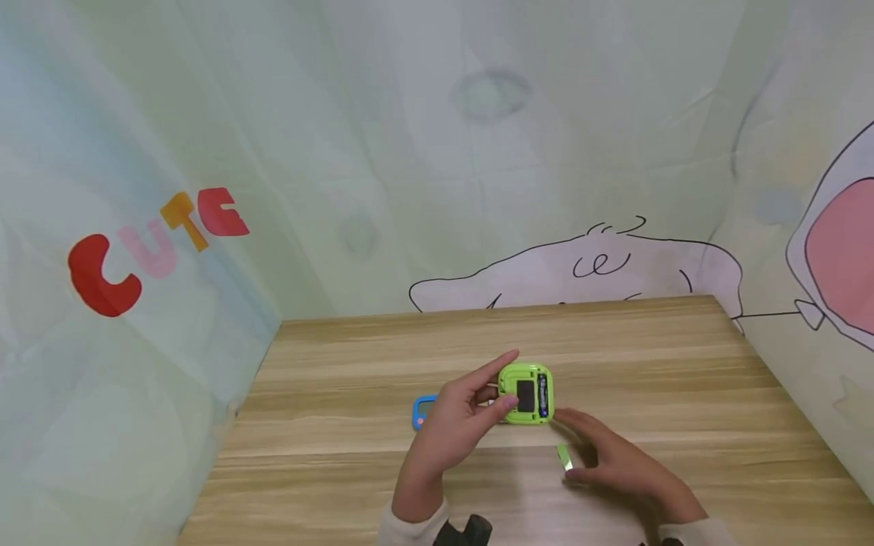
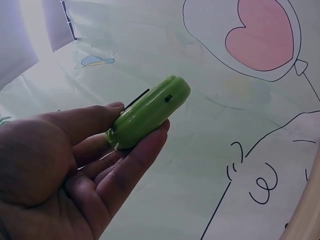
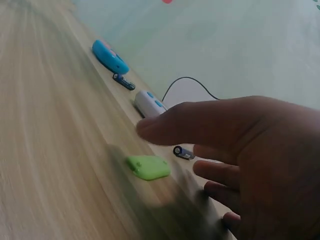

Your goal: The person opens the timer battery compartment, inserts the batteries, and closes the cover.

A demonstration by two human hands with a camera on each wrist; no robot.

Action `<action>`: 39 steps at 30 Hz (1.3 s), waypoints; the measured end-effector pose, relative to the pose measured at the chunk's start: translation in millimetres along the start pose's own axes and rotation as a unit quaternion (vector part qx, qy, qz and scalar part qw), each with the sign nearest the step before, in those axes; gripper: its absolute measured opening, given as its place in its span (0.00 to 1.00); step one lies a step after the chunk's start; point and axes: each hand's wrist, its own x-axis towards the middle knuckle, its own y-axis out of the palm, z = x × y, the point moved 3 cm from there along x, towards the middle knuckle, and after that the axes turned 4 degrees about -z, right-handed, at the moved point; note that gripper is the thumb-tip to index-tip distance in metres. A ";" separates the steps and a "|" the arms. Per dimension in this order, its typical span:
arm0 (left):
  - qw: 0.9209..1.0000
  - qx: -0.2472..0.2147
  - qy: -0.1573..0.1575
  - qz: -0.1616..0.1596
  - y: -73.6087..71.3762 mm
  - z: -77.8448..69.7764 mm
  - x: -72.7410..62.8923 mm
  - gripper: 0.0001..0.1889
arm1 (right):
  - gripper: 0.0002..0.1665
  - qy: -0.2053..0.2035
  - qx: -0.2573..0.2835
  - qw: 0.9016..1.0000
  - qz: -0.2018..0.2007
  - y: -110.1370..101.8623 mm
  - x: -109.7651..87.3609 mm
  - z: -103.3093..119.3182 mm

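My left hand (image 1: 454, 425) holds a small green digital timer (image 1: 531, 369), thumb on its back and fingers beneath. The back faces up, with a dark square pad (image 1: 524, 396) and a battery (image 1: 543, 394) lying in the uncovered slot along its right side. In the left wrist view the timer (image 2: 150, 115) shows edge-on between thumb and fingers. My right hand (image 1: 617, 459) is low over the table, fingers extended and thumb apart. Between its thumb and fingers lies a green battery cover (image 1: 564, 456), flat on the wood in the right wrist view (image 3: 149, 167).
A blue timer (image 1: 424, 409) lies left of the left hand, partly covered by it. In the right wrist view, a battery (image 3: 123, 81), a white device with blue buttons (image 3: 148, 104) and another battery (image 3: 183, 152) lie on the wooden table (image 3: 50, 125). Printed curtains (image 1: 410, 152) border the table.
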 end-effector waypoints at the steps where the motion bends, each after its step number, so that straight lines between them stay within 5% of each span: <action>1: 1.000 0.001 0.000 0.000 -0.1 -0.1 0.0 0.28 | 0.53 0.002 -0.004 1.000 0.006 -0.1 -0.6 -0.9; 16: 1.000 0.001 0.000 -0.002 -1.8 -2.8 -0.4 0.28 | 0.39 -0.036 -0.071 0.996 0.029 -0.6 -1.6 -2.5; 39: 1.000 0.011 0.000 -0.002 -0.2 -1.7 0.2 0.28 | 0.34 -0.030 -0.061 0.998 0.018 1.1 -2.4 -6.3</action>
